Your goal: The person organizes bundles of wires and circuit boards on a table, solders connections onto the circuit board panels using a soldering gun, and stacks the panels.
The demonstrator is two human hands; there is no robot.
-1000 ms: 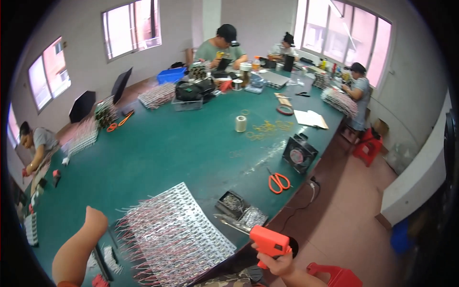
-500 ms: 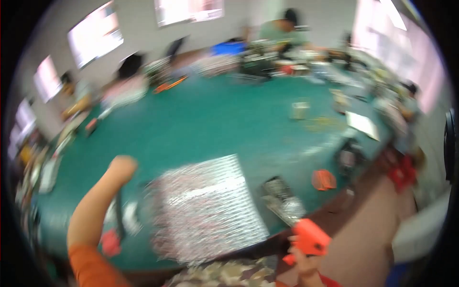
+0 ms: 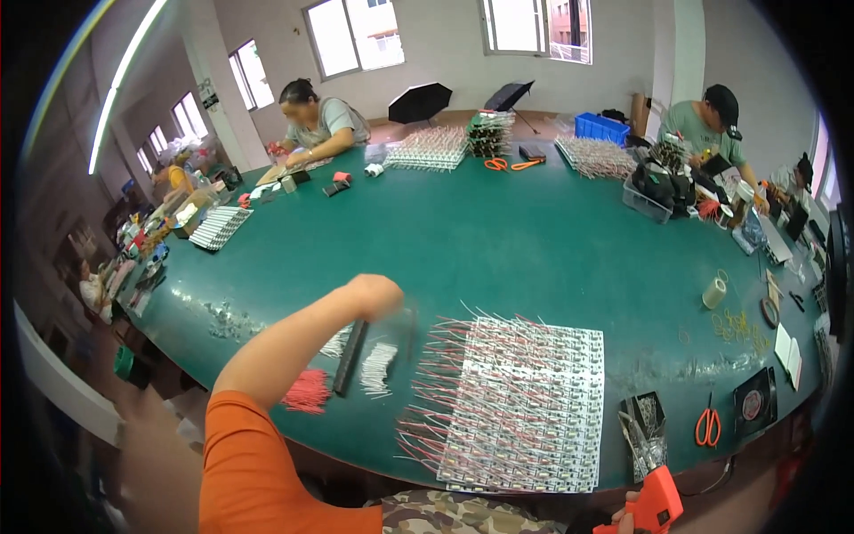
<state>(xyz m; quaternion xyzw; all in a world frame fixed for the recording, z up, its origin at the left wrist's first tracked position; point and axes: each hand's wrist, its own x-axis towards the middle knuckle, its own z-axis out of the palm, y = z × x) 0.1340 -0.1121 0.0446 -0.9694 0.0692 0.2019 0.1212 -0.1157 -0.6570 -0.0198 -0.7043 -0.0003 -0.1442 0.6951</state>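
Observation:
My left hand (image 3: pixel 377 295) is raised over the green table (image 3: pixel 498 240), blurred by motion, its fingers curled; whether it holds anything is unclear. It hovers just left of a flat array of white modules with red wires (image 3: pixel 525 400) and above a black bar (image 3: pixel 350 356), a small white bundle (image 3: pixel 378 369) and a red wire bundle (image 3: pixel 307 392). At the bottom right edge my right hand (image 3: pixel 623 526), mostly cut off, grips an orange glue gun (image 3: pixel 656 504) with its nozzle pointing up toward a black parts tray (image 3: pixel 645 418).
Orange scissors (image 3: pixel 707 427), a small black fan (image 3: pixel 756 405) and a tape roll (image 3: pixel 713 292) lie at the right. Other people (image 3: pixel 320 120) work along the far side among more module stacks (image 3: pixel 427 147), a blue bin (image 3: pixel 601 127) and black umbrellas (image 3: pixel 420 101).
The view has swung to the left. My left arm has risen from the table's near edge up over the table beside the module array. The glue gun stays low at the right.

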